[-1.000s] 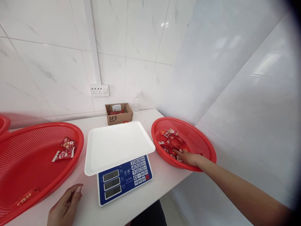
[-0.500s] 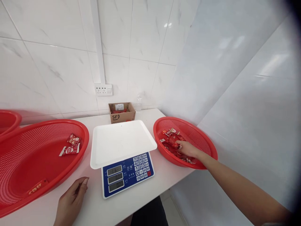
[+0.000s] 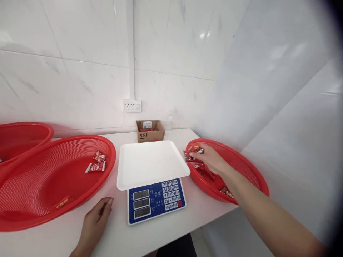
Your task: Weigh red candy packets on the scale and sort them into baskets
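Note:
My right hand (image 3: 207, 157) is closed around several small red snack packets (image 3: 193, 152), just above the left rim of the right red basket (image 3: 254, 175). More red packets (image 3: 206, 171) lie in that basket, partly hidden under my hand and forearm. To its left stands a digital scale with a bare white tray (image 3: 151, 164) and a blue keypad panel (image 3: 157, 200); the display digits are faint. My left hand (image 3: 96, 221) rests on the white table left of the scale, fingers curled in and holding nothing visible.
The large red basket (image 3: 61, 157) on the left holds a few packets (image 3: 97, 166). Another red basket (image 3: 24, 137) sits beyond it. By the wall are an SF cardboard box (image 3: 151, 135) with red items inside and a clear plastic bottle (image 3: 169, 121).
My right hand has lifted from inside the right basket toward its left rim, now with snack packets in its grip. The camera view has turned left. My left hand remains on the table.

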### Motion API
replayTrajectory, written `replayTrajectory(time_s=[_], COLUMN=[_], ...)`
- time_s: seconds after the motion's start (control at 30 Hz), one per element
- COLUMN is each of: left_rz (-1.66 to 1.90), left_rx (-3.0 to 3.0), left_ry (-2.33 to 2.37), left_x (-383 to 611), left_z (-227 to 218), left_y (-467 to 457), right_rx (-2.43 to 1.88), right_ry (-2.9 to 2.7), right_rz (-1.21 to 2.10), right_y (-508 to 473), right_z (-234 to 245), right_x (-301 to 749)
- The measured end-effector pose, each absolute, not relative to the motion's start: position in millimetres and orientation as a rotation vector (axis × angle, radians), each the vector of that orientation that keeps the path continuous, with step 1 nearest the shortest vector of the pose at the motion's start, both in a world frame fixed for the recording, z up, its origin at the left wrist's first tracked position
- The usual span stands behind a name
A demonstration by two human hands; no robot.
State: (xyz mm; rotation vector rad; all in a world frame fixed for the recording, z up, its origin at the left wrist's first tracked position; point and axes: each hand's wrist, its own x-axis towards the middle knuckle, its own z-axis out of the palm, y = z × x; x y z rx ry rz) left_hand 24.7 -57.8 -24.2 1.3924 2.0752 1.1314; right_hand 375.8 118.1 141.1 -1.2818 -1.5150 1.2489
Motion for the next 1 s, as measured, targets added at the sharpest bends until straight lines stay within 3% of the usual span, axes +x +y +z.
replayTrajectory(time_s=[0.13,0.47,1.0], left_rz=[1.189,1.212,1.209], left_rx=[1.393,1.376,1.348], left_ry=[2.057,2.009,1.987], left_x=[31.2,32.7,34.3], left_z=[-16.8,-20.0,-14.3], left_y=[-59.3,-61.2,-61.7], right_rx=[-1.218,-1.289,-1.443], right_ry=[-1.787,-2.254,-2.371], right_rz=[1.451,0.860,0.735], right_y=[112.3,115.7,116.6], right_z=[123.2,117.4,139.8], right_x=[309.5,260.8,283.4])
